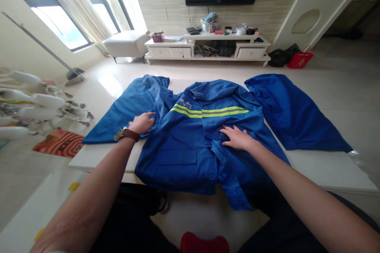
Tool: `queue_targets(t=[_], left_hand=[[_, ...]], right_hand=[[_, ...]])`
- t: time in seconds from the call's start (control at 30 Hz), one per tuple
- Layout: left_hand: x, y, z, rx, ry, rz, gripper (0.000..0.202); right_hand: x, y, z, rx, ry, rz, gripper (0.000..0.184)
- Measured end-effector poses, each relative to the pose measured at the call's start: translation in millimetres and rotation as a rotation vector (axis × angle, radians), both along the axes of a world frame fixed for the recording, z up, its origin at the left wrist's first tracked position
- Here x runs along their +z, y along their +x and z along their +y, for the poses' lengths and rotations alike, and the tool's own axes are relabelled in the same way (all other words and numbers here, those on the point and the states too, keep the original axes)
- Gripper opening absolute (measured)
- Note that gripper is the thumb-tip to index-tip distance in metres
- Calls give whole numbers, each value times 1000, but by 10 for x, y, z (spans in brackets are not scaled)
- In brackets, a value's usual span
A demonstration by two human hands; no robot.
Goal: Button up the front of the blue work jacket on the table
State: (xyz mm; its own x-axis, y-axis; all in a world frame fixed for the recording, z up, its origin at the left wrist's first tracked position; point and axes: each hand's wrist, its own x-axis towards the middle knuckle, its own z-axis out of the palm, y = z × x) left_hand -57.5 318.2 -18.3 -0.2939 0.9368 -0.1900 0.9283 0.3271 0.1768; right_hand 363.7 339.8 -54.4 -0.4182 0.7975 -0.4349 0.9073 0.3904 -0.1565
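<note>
A blue work jacket (178, 134) lies spread front side up on a white table, crossed at the chest by a yellow-green and grey reflective strip (218, 112). Its sleeves stretch out to both sides, the left one (124, 106) beside my left hand (143, 123). That hand rests on the cloth where the sleeve meets the body, fingers stretched out. My right hand (237, 137) lies on the other front panel below the strip, with its fingers spread. Under it the front edge is folded back, and a loose flap (233, 182) hangs over the near table edge.
The white table (332, 170) shows at both ends. Below its near edge is a red stool (204, 243). White spindle-like parts (38, 104) and a striped red bag (61, 142) stand at left; a TV cabinet (208, 49) and red bag (300, 59) are beyond.
</note>
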Motion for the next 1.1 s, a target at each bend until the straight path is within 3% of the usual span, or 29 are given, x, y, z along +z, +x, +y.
queue_targets(t=[0.1, 0.2, 0.33, 0.47, 0.6, 0.7, 0.87, 1.0, 1.1], left_hand=[[170, 294, -157, -88, 221, -46, 51], [215, 707, -357, -369, 357, -193, 39], [100, 1273, -617, -596, 286, -317, 25], [-112, 1650, -799, -733, 120, -313, 20], [-294, 1782, -849, -729, 16, -287, 20], [-365, 1801, -834, -743, -14, -263, 25], [-372, 1825, -820, -722, -15, -267, 24], [-351, 1862, -824, -581, 52, -387, 24], [-332, 1908, -842, -491, 123, -440, 30]], right_hand=[[108, -13, -112, 85, 117, 41, 59], [212, -14, -195, 130, 186, 49, 40], [342, -23, -281, 127, 333, 76, 27], [395, -122, -439, 187, 388, 283, 21], [295, -278, -635, 363, 280, 332, 28], [176, -364, -719, 374, 276, 221, 30], [92, -436, -721, 287, 268, 208, 16], [115, -440, -686, 78, 168, 393, 13], [135, -431, -691, 15, 76, 573, 10]])
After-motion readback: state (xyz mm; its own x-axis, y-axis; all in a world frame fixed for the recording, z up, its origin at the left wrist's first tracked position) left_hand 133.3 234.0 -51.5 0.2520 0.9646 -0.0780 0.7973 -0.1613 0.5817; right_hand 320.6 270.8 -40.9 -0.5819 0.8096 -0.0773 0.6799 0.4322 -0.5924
